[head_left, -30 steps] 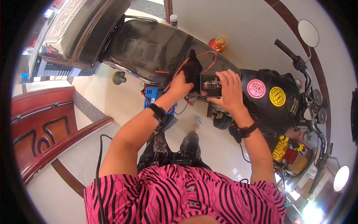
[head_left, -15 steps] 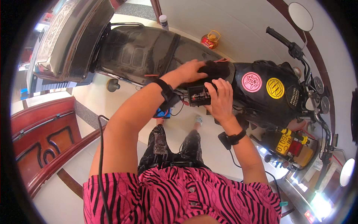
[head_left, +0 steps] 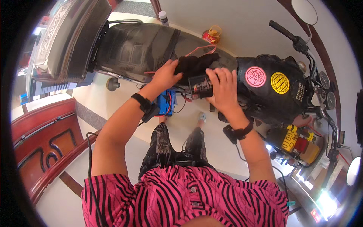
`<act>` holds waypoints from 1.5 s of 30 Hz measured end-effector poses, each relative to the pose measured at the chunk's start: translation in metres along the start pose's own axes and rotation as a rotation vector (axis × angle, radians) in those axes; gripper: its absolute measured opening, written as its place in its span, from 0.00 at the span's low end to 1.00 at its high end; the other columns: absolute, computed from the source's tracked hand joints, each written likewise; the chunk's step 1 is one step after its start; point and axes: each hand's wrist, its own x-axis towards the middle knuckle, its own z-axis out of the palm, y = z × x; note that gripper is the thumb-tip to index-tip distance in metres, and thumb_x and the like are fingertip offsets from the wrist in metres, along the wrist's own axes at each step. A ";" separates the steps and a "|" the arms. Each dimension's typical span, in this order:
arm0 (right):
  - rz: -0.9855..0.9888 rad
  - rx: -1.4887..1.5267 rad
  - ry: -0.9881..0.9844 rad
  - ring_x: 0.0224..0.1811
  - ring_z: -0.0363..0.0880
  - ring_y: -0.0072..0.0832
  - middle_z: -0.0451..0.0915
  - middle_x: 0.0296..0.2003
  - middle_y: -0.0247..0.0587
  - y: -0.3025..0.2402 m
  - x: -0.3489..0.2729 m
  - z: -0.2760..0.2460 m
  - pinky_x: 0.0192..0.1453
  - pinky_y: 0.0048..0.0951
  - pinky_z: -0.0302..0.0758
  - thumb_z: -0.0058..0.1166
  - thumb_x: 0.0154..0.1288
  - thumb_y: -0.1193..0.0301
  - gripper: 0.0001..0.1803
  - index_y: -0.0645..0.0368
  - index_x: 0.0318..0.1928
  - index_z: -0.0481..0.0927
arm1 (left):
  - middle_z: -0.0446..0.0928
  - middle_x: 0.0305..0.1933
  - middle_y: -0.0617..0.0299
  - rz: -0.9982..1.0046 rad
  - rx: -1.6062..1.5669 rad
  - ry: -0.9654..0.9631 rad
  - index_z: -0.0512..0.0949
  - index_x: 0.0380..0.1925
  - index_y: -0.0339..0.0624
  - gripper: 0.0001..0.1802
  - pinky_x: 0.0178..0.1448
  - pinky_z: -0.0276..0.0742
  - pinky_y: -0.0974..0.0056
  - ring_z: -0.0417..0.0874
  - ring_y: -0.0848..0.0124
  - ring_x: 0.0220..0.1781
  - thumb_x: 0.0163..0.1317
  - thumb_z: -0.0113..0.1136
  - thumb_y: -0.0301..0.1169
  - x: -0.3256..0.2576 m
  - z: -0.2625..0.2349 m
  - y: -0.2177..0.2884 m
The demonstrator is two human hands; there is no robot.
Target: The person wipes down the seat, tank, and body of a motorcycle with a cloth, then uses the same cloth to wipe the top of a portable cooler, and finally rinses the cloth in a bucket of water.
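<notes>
My right hand [head_left: 225, 90] is closed round a small black box [head_left: 199, 86] with a printed face, held at the near side of the motorcycle seat [head_left: 126, 47]. A soft black cloth [head_left: 197, 63] lies bunched on the seat just behind the box. My left hand [head_left: 165, 76] has its thumb and fingers closed at the cloth's left edge; the fingertips are partly hidden. From the cloth a thin pink cord [head_left: 200, 48] trails across the seat.
Below the seat stands a blue box [head_left: 165, 103] with red and black wires. The black fuel tank cover [head_left: 264, 98] and handlebar [head_left: 283, 31] are to the right. A carved red wooden bench [head_left: 49, 140] stands at left. An oil jug [head_left: 211, 34] sits by the wall.
My left hand has moved left and nearer me, off the top of the black cloth to its left edge. The cloth has spread left, and the box has shifted slightly up and left.
</notes>
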 end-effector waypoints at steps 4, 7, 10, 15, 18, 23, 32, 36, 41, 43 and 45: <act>-0.028 -0.157 -0.231 0.59 0.62 0.42 0.67 0.50 0.41 0.002 0.032 -0.016 0.66 0.61 0.51 0.73 0.30 0.66 0.50 0.52 0.61 0.64 | 0.68 0.50 0.46 -0.014 0.092 -0.009 0.63 0.57 0.38 0.29 0.51 0.71 0.50 0.73 0.44 0.51 0.56 0.60 0.34 0.014 0.009 0.001; -0.213 -0.247 -0.197 0.57 0.66 0.41 0.69 0.50 0.42 0.018 0.041 -0.008 0.64 0.53 0.57 0.73 0.29 0.68 0.49 0.57 0.59 0.65 | 0.68 0.52 0.46 -0.009 0.144 -0.034 0.60 0.59 0.40 0.31 0.51 0.72 0.50 0.74 0.45 0.51 0.58 0.59 0.36 0.021 0.011 0.000; -0.252 -0.069 -0.291 0.48 0.70 0.36 0.71 0.43 0.39 0.025 0.042 -0.009 0.48 0.35 0.64 0.73 0.30 0.67 0.45 0.56 0.55 0.68 | 0.69 0.51 0.47 -0.050 0.169 0.014 0.64 0.56 0.44 0.29 0.51 0.74 0.50 0.76 0.47 0.51 0.57 0.59 0.41 0.024 0.016 0.000; -0.212 -0.062 -0.259 0.45 0.70 0.36 0.71 0.39 0.39 0.024 0.022 -0.008 0.46 0.35 0.64 0.72 0.30 0.65 0.43 0.56 0.53 0.68 | 0.68 0.54 0.48 -0.107 0.193 -0.021 0.61 0.60 0.43 0.33 0.54 0.72 0.50 0.74 0.48 0.53 0.58 0.58 0.43 0.027 0.021 -0.001; -0.139 -0.014 -0.240 0.45 0.70 0.38 0.71 0.39 0.41 0.023 -0.003 -0.012 0.46 0.35 0.64 0.70 0.29 0.66 0.41 0.57 0.51 0.69 | 0.68 0.55 0.50 -0.097 0.201 0.016 0.62 0.60 0.45 0.33 0.55 0.72 0.51 0.75 0.50 0.54 0.56 0.58 0.44 0.029 0.029 -0.002; 0.044 0.129 -0.308 0.46 0.70 0.41 0.71 0.40 0.44 0.009 -0.066 -0.027 0.48 0.37 0.63 0.67 0.31 0.66 0.40 0.58 0.51 0.68 | 0.69 0.54 0.50 -0.097 0.215 0.035 0.63 0.60 0.44 0.33 0.54 0.72 0.50 0.75 0.50 0.54 0.57 0.58 0.45 0.026 0.029 -0.006; 0.345 0.202 -0.503 0.48 0.70 0.43 0.72 0.42 0.47 0.023 -0.208 0.029 0.51 0.39 0.64 0.69 0.30 0.60 0.43 0.60 0.52 0.67 | 0.69 0.52 0.47 -0.048 0.169 0.041 0.64 0.56 0.42 0.30 0.54 0.71 0.50 0.74 0.48 0.53 0.57 0.57 0.43 0.028 0.028 -0.008; 0.434 0.056 -0.512 0.49 0.69 0.40 0.71 0.43 0.44 0.047 -0.246 0.077 0.51 0.40 0.63 0.69 0.33 0.60 0.42 0.58 0.53 0.66 | 0.68 0.57 0.47 -0.045 0.194 0.053 0.61 0.60 0.35 0.34 0.57 0.70 0.54 0.73 0.49 0.56 0.57 0.55 0.42 0.029 0.027 -0.010; 0.518 -0.057 -0.426 0.51 0.68 0.38 0.70 0.46 0.42 0.079 -0.256 0.112 0.53 0.39 0.61 0.71 0.33 0.62 0.44 0.57 0.55 0.66 | 0.68 0.58 0.46 -0.038 0.220 0.013 0.61 0.61 0.34 0.34 0.58 0.69 0.54 0.72 0.49 0.58 0.58 0.55 0.42 0.030 0.028 -0.008; 0.579 -0.092 -0.306 0.52 0.67 0.38 0.70 0.48 0.42 0.090 -0.253 0.121 0.55 0.41 0.61 0.72 0.33 0.61 0.46 0.56 0.57 0.65 | 0.68 0.57 0.44 -0.006 0.149 0.036 0.60 0.61 0.35 0.34 0.58 0.69 0.55 0.72 0.49 0.58 0.58 0.56 0.42 0.032 0.027 -0.012; 0.580 -0.110 -0.275 0.53 0.67 0.38 0.70 0.48 0.41 0.103 -0.246 0.124 0.56 0.41 0.60 0.73 0.34 0.61 0.46 0.56 0.57 0.65 | 0.71 0.54 0.43 0.001 0.152 0.010 0.60 0.61 0.35 0.34 0.57 0.70 0.57 0.75 0.50 0.55 0.59 0.57 0.41 0.033 0.027 -0.016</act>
